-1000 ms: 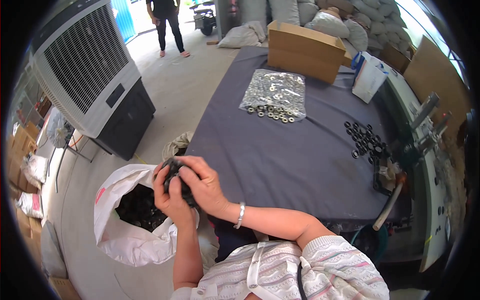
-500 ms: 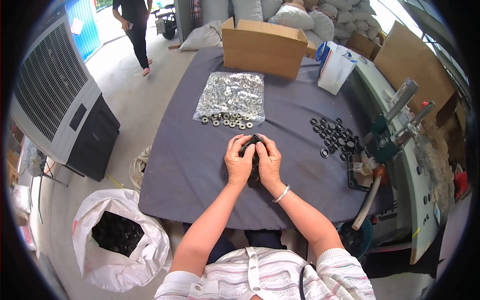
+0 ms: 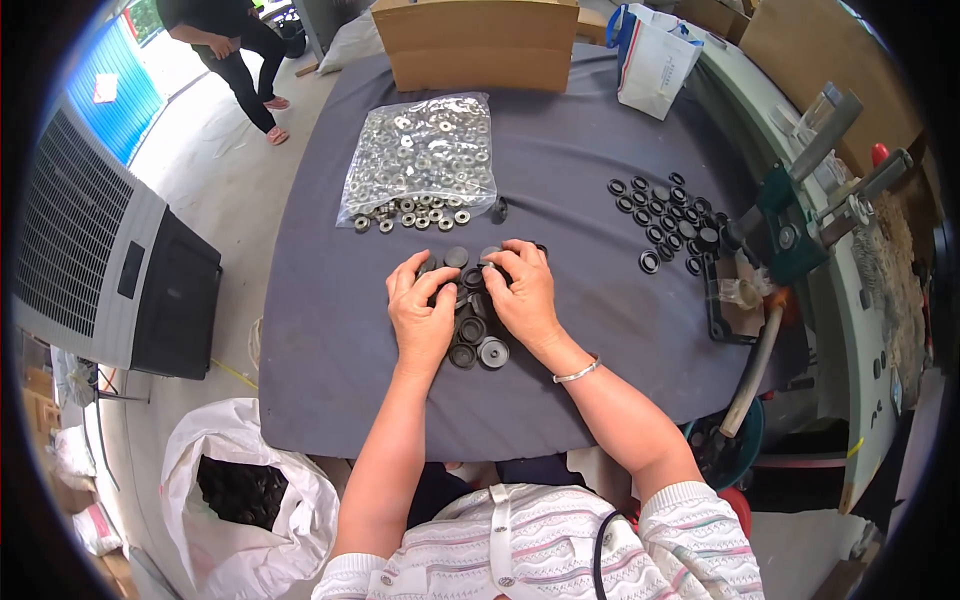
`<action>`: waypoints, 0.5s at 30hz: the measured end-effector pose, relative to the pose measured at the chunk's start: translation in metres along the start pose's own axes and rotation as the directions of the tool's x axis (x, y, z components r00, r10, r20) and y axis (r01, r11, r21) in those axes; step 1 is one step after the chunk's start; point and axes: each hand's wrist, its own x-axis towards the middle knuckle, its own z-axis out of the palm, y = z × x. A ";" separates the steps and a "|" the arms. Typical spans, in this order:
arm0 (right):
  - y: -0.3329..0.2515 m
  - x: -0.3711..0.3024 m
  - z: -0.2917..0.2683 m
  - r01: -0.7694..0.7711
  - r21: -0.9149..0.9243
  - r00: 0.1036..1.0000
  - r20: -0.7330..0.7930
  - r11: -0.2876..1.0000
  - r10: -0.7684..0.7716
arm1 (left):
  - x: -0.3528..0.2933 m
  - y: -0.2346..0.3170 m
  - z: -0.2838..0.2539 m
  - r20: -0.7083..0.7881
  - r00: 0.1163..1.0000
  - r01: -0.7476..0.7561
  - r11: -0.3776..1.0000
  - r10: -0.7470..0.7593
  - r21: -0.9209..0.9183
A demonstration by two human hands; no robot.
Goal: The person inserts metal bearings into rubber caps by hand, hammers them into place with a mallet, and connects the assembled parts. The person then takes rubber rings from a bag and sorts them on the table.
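Note:
A small heap of round black plastic caps [image 3: 471, 330] lies on the dark cloth in front of me. At its left side rests my left hand [image 3: 420, 315], fingers apart and curved, fingertips touching the caps. Spread in much the same way, my right hand [image 3: 524, 300] reaches over the heap's right side. Some caps are partly hidden under both hands. Beyond them, a clear plastic bag [image 3: 425, 150] holds many small metal rings, with several loose rings [image 3: 408, 219] along its near edge. One black piece [image 3: 500, 209] stands by the bag's corner.
More black rings [image 3: 672, 220] are scattered to the right, beside a green hand press [image 3: 790, 235] with a long handle. A cardboard box [image 3: 475, 45] and a white paper bag [image 3: 655, 65] stand behind. Lower left is a white sack [image 3: 310, 510]; a person [image 3: 245, 60] stands far left.
My hands were cupped together around black caps; now they are apart, and the caps lie spread on the cloth between them. The person at far left has come nearer.

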 end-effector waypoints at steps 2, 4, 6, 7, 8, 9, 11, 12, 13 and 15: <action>-0.004 0.000 -0.008 -0.003 -0.103 0.999 0.036 0.995 0.007 | -0.001 -0.002 -0.007 0.007 1.000 0.007 1.000 -0.007 0.008; -0.006 0.002 -0.017 -0.043 -0.210 0.992 0.105 0.977 0.067 | -0.001 -0.004 -0.013 0.023 0.999 0.034 0.999 -0.035 0.013; -0.008 0.008 -0.029 -0.101 -0.264 0.973 0.173 0.959 0.151 | 0.001 -0.004 -0.015 0.019 0.996 0.092 0.993 -0.091 -0.078; -0.012 0.012 -0.038 -0.121 -0.306 0.960 0.207 0.944 0.190 | 0.003 -0.003 -0.016 0.027 0.990 0.142 0.975 -0.140 -0.172; -0.017 0.017 -0.045 -0.129 -0.379 0.944 0.234 0.916 0.230 | 0.005 -0.004 -0.020 0.047 0.985 0.174 0.955 -0.167 -0.240; -0.020 0.020 -0.050 -0.123 -0.421 0.937 0.250 0.899 0.245 | 0.007 -0.003 -0.024 0.041 0.983 0.181 0.955 -0.177 -0.235; -0.019 0.023 -0.055 -0.109 -0.450 0.941 0.239 0.886 0.238 | 0.012 0.001 -0.030 0.092 0.943 0.323 0.804 -0.321 -0.499; -0.018 0.025 -0.056 -0.070 -0.470 0.949 0.240 0.880 0.204 | 0.014 0.003 -0.032 0.088 0.940 0.328 0.805 -0.329 -0.495; -0.018 0.028 -0.058 -0.052 -0.532 0.951 0.232 0.845 0.205 | 0.016 0.006 -0.035 0.103 0.926 0.361 0.772 -0.364 -0.522; -0.013 0.028 -0.061 -0.051 -0.504 0.962 0.208 0.862 0.178 | 0.017 0.012 -0.039 0.135 0.895 0.421 0.703 -0.426 -0.574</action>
